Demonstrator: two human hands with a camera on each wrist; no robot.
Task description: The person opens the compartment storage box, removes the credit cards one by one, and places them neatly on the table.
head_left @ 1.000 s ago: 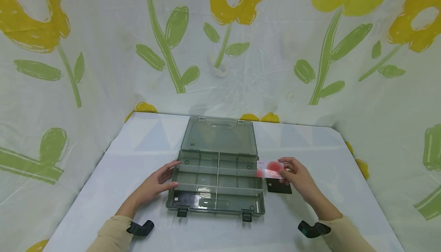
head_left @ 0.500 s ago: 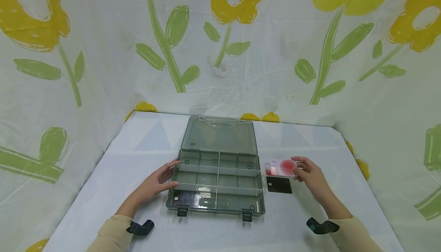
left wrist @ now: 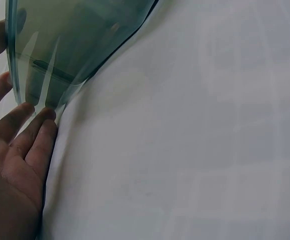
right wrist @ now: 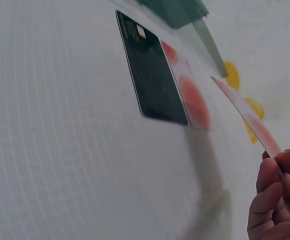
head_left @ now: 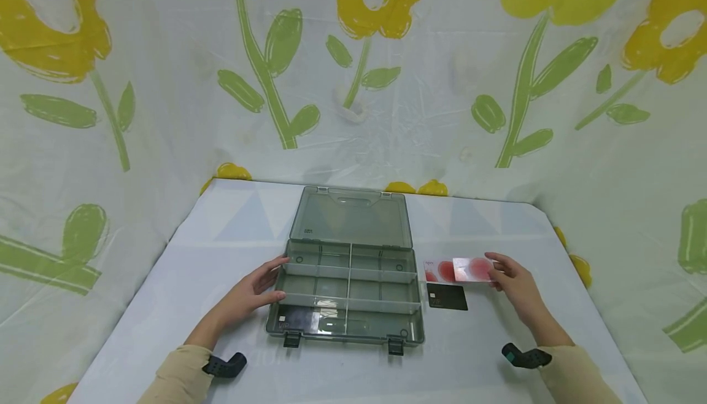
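Note:
My right hand [head_left: 516, 284] pinches a pink-and-white card [head_left: 472, 269] between thumb and fingers, lifted above the table right of the box, as the right wrist view also shows. Partly behind it in the head view, a second pink card [head_left: 439, 271] lies on the table. Against that one lies a black card [head_left: 447, 296] with a chip and "VIP" lettering. My left hand [head_left: 251, 293] touches the left side of a transparent grey compartment box [head_left: 383, 307], its fingers extended. In the left wrist view the fingertips [left wrist: 47, 114] rest against the box wall.
The box lid [head_left: 353, 217] is folded back behind the box. In the front left compartment lies a dark card [head_left: 295, 318]. Two latches [head_left: 396, 347] stick out at the front. Flower-patterned fabric [head_left: 409, 128] surrounds the white table [head_left: 232, 250].
My right hand has moved right, away from the box edge, with a pink card. The other pink card now shows on the table, and the black card is uncovered. My left hand stays put.

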